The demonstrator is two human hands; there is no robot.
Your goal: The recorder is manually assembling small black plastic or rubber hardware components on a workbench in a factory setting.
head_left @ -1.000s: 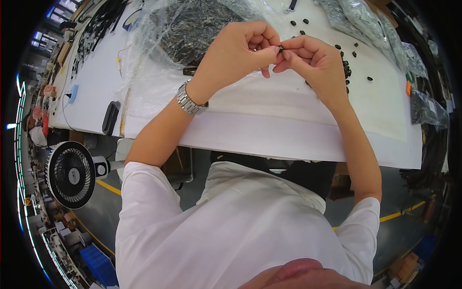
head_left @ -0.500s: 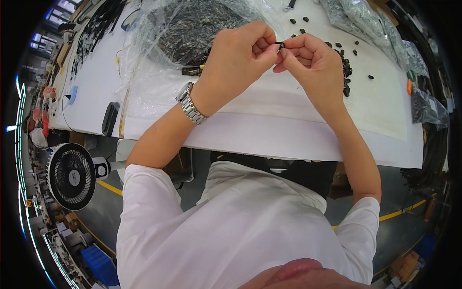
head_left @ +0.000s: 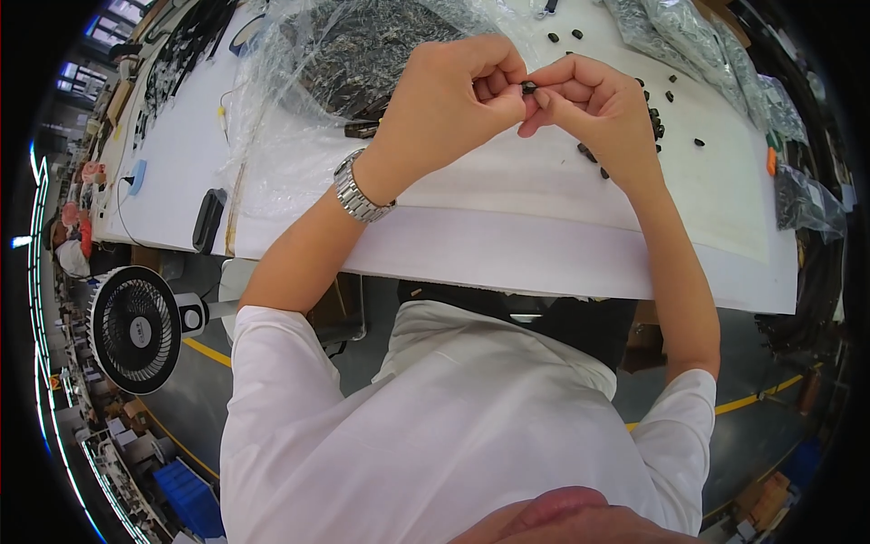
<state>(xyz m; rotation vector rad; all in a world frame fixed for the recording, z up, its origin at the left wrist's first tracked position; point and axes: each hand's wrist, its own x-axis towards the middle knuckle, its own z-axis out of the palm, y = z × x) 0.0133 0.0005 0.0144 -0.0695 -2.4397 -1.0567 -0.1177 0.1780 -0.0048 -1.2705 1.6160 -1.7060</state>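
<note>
A small black part (head_left: 528, 88), oval and bead-like, sits between the fingertips of both hands above the white table. My left hand (head_left: 458, 100), with a metal watch (head_left: 361, 192) at the wrist, pinches it from the left. My right hand (head_left: 594, 113) pinches it from the right; the fingers cover most of it, so its exact kind is hidden. Several like black pieces (head_left: 654, 118) lie scattered beside and beyond my right hand. Behind my left hand a clear plastic bag (head_left: 349, 54) spreads open, full of small dark pieces.
Filled plastic bags (head_left: 675, 45) lie at the far right. On the left are black strips (head_left: 186, 63), a black case (head_left: 208, 221) and a blue-white block (head_left: 137, 177) with a cable. A fan (head_left: 138, 331) stands off the table's left front edge (head_left: 426, 283).
My right hand has turned and shifted slightly right and up, still pinching the black part. Several black pieces now show beneath my right wrist. My left hand has barely moved.
</note>
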